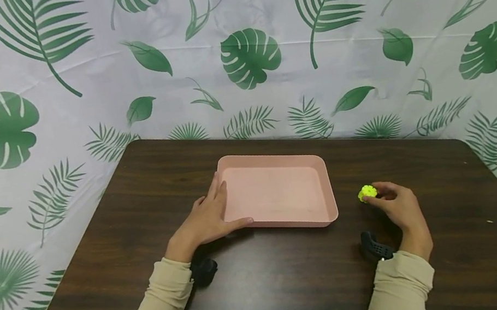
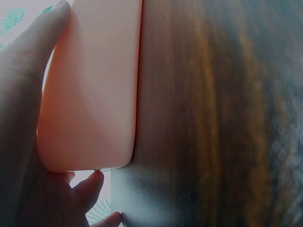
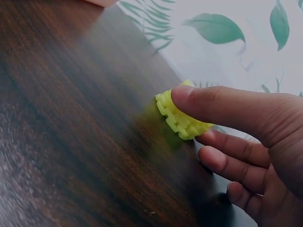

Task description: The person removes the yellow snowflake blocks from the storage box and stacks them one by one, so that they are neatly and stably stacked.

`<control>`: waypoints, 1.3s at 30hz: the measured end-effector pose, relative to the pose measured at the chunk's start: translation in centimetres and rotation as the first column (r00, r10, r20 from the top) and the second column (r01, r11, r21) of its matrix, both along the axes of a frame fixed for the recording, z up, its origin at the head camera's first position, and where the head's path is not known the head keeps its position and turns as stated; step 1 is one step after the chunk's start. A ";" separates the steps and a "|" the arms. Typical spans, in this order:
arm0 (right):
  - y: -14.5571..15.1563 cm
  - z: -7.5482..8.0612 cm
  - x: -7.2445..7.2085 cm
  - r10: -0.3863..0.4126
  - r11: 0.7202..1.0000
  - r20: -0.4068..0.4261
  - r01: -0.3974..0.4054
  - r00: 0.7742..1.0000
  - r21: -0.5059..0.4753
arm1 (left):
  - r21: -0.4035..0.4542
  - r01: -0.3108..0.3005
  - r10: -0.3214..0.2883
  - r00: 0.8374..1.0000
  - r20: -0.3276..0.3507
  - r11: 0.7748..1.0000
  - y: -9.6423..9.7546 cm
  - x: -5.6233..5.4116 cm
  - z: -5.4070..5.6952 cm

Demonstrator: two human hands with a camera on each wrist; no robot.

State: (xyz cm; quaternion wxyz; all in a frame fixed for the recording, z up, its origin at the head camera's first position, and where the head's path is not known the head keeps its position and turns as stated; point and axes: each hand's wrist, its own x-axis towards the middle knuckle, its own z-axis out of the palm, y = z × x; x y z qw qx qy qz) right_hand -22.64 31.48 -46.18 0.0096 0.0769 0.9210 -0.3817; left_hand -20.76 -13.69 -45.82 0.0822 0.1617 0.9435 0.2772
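A shallow pink rectangular tray lies on the dark wood table. My left hand spans its near left corner, the straight thumb along the front rim and the fingers along the left side. In the left wrist view the tray's outer wall shows close up, with the thumb lying against its upper edge. To the right of the tray, my right hand pinches a small neon yellow piece with notched, block-like edges, just above the tabletop. Its other fingers are loosely curled below.
The brown table ends at a back edge against a white cloth printed with green leaves. A black device sits at the left wrist and another black device at the right wrist.
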 end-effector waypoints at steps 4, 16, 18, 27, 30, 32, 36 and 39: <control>0.0 0.0 0.0 0.008 1.000 0.015 -0.008 1.000 0.000 | -0.001 -0.001 0.001 1.000 -0.006 1.000 0.0 0.0 0.0; -1.4 1.0 0.3 -0.147 0.989 -0.147 0.143 0.978 -0.035 | -0.008 0.000 0.000 1.000 -0.005 1.000 0.0 0.0 0.0; -1.8 1.4 0.2 -0.167 0.986 -0.174 0.161 0.971 -0.049 | -0.011 -0.001 0.001 1.000 -0.006 1.000 -0.1 0.1 0.1; -5.7 4.0 -0.5 -0.029 1.000 -0.272 0.024 0.962 -0.019 | -0.009 0.002 -0.002 1.000 -0.003 1.000 -0.1 -0.1 0.0; -7.7 4.5 -1.1 0.107 0.994 -0.278 -0.097 0.954 0.052 | -0.019 -0.004 0.004 1.000 -0.004 1.000 -0.3 -0.1 0.0; -9.2 4.7 -1.4 0.203 0.978 -0.244 -0.185 0.948 0.094 | -0.024 -0.010 0.010 1.000 -0.003 1.000 -0.3 -0.1 0.1; -11.6 4.6 -1.6 0.340 0.937 -0.129 -0.323 0.932 0.136 | -0.011 -0.004 0.004 1.000 0.003 1.000 -0.3 0.0 0.2; -12.9 4.3 -1.4 0.411 0.905 -0.047 -0.402 0.910 0.136 | -0.005 -0.001 0.001 1.000 0.005 1.000 -0.2 0.2 0.3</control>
